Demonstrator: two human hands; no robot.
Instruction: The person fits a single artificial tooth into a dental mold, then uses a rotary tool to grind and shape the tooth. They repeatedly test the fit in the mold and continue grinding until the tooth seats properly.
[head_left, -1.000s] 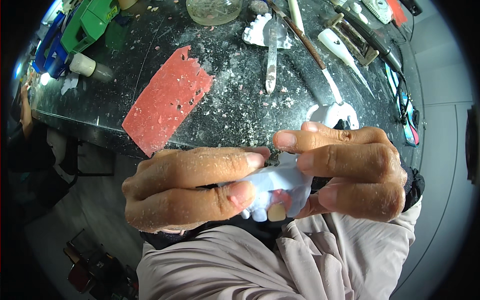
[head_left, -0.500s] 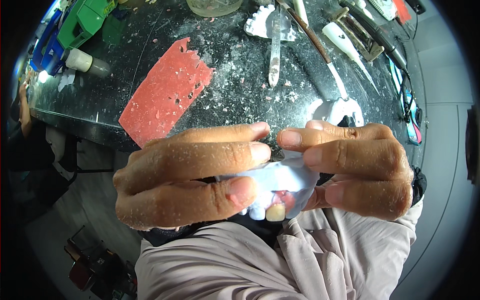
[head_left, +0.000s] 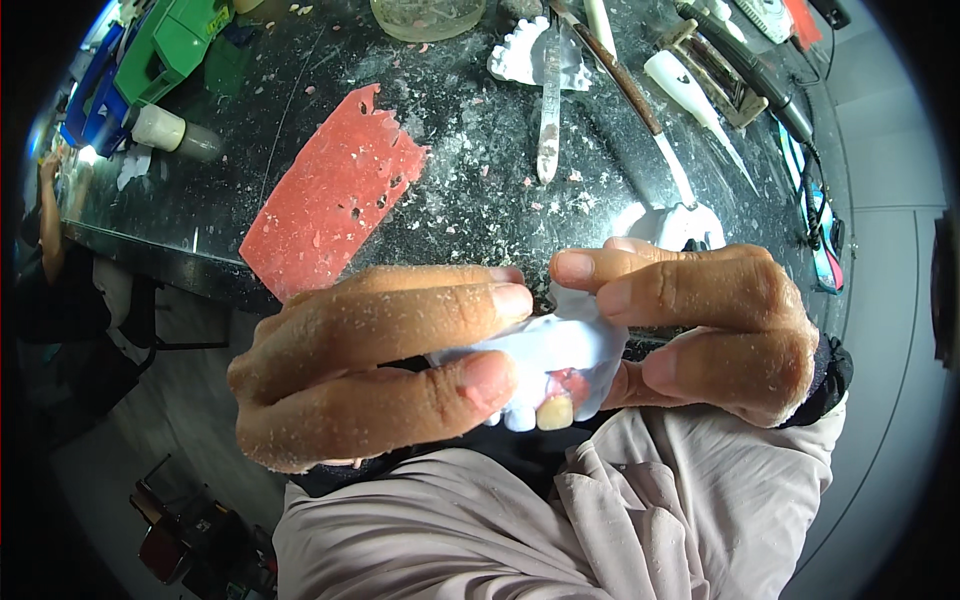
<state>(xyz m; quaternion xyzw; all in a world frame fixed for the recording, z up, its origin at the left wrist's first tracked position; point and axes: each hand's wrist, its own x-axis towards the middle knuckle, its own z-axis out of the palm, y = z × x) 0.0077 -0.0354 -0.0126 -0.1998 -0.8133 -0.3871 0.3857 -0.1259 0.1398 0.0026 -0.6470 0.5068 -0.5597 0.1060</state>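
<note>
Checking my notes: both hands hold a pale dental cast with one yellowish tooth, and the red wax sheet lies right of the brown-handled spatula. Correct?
The side is wrong: the head view shows the red wax sheet left of the brown-handled spatula. The left hand and right hand hold a pale dental cast with one yellowish tooth.

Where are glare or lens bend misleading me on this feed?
Head view: light bleaches the upper face of the held dental model, muting detail; head view: bright glare muddies the left side of the white model on the bench; head view: fisheye curves the black bench's front edge, corners go black.
</note>
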